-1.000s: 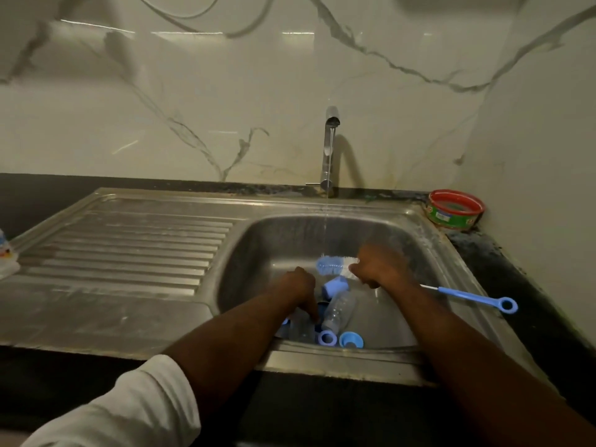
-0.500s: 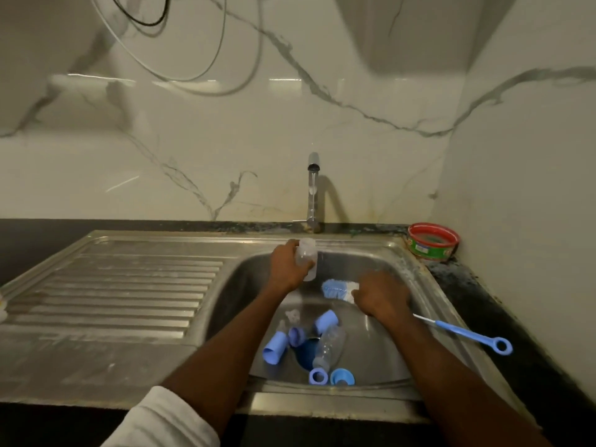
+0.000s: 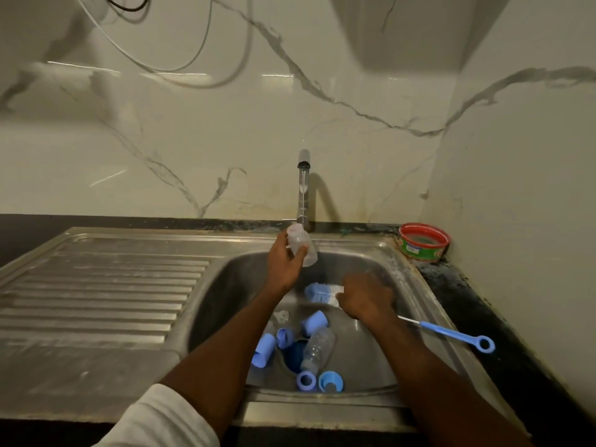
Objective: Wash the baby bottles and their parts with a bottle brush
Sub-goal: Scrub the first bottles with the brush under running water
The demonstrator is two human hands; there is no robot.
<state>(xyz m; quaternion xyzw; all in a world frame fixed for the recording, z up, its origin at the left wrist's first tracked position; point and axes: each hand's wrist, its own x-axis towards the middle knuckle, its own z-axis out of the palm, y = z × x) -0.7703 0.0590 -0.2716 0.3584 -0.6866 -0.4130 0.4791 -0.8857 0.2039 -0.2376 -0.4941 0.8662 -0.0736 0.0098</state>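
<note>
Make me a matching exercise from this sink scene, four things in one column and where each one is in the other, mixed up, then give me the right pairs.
Things:
1. clear bottle
2. bottle brush
3. red-rimmed tub
4. two blue rings

Places:
A. on the counter in the back right corner
B. on the sink floor at its near edge
C. held up under the tap by the left hand
D. gripped by the right hand, handle sticking out over the sink's right rim

Pairs: 1-C, 2-D, 3-A, 4-B
</note>
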